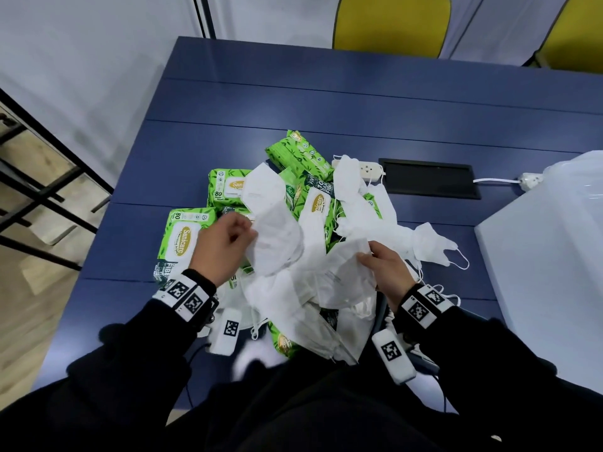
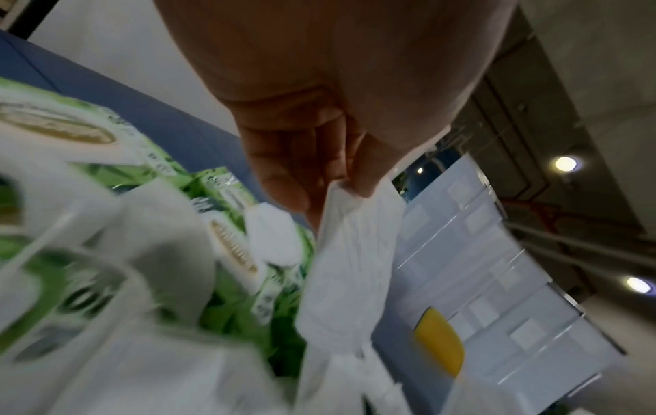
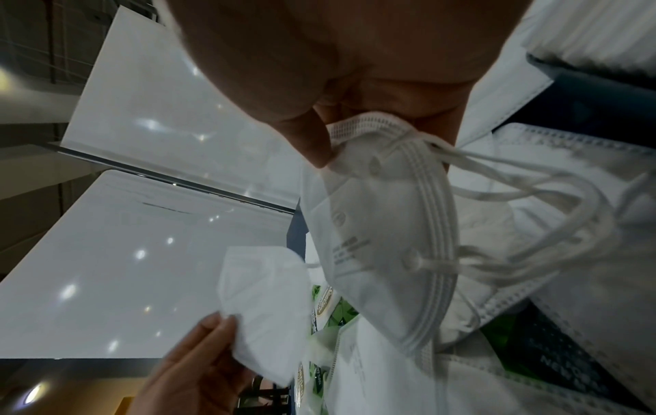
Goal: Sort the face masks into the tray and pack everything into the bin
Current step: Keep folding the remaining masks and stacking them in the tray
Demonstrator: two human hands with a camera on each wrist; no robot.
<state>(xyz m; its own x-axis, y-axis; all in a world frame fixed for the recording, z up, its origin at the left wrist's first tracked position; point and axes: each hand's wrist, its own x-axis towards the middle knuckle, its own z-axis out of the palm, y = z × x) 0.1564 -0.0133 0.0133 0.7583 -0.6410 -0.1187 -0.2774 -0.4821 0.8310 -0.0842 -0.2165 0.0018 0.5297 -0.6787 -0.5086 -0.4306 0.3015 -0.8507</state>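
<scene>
A heap of white folded face masks (image 1: 365, 223) and green wipe packs (image 1: 181, 238) lies on the blue table (image 1: 326, 102). My left hand (image 1: 225, 243) pinches the edge of one white mask (image 1: 274, 243) raised over the heap; the wrist view shows that mask (image 2: 349, 261) hanging from my fingertips (image 2: 365, 182). My right hand (image 1: 380, 261) pinches the corner of another mask (image 1: 339, 275) with loose ear loops (image 3: 532, 202), thumb (image 3: 312, 146) pressed on its seam. The left hand (image 3: 199, 373) and its mask (image 3: 266, 309) also show in the right wrist view.
A translucent white bin (image 1: 548, 272) stands at the table's right edge. A white power strip (image 1: 368, 169) and a black cable hatch (image 1: 429, 179) lie behind the heap. Yellow chairs (image 1: 391, 24) stand beyond the far edge. A black metal rack (image 1: 36, 177) is on the left.
</scene>
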